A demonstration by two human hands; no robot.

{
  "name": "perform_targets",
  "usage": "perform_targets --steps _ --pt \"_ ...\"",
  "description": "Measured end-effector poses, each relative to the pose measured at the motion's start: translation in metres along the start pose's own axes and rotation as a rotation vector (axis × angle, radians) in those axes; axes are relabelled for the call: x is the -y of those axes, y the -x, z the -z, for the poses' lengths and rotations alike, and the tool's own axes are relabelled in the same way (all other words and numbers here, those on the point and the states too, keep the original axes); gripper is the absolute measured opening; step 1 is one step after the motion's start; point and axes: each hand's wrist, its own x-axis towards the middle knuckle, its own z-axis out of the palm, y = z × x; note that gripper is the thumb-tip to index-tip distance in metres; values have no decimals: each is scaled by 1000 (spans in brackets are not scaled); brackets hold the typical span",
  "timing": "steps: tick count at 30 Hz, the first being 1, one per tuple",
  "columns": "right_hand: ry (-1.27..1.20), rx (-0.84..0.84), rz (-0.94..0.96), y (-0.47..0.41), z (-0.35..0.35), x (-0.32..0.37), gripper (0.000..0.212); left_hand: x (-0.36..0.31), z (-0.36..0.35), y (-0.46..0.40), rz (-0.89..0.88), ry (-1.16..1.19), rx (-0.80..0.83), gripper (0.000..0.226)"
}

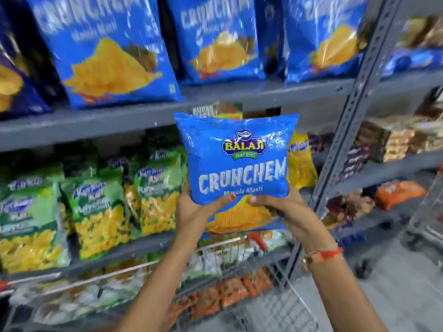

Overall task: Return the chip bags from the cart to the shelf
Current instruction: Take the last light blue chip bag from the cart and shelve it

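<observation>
Grey shelf (167,111) behind, both hands' fingers (261,200) clasping blue chip bag (237,164) (upright), cart (239,295) below

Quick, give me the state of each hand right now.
Left hand: closed on the blue Crunchem chip bag, lower left edge.
Right hand: closed on the same bag, lower right edge.

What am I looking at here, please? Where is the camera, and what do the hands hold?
The single picture comes from a camera worn on a person's head, looking forward and down. No machine is here, only two bare hands. The left hand and right hand together hold a blue chip bag by its lower part, in front of a grey shelf. Matching blue bags stand on the shelf above, green bags below. Under the arms is a wire cart.
</observation>
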Motion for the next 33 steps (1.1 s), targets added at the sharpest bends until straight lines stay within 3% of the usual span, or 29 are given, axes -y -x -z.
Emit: perform_targets --steps 3,7,15,24,29,33 --pt "9 5 135 -3 -2 44 51 -41 -5 -12 -114 31 -15 69" --pt "21 -18 308 -13 -3 91 57 -88 -11 -34 -235 15 -54 56" --pt "-54 -82 554 -41 -5 173 49 -168 -34 -86 -345 -62 -147 69" --pt "8 -147 628 -109 -7 219 45 -198 -68 -137 -380 -171 -354 69" --pt "140 -195 569 -140 -8 210 71 -184 -78 -151 -373 -217 -419 71" --pt "178 -195 605 -148 -10 197 71 -179 -80 -158 -357 -193 -441 66"
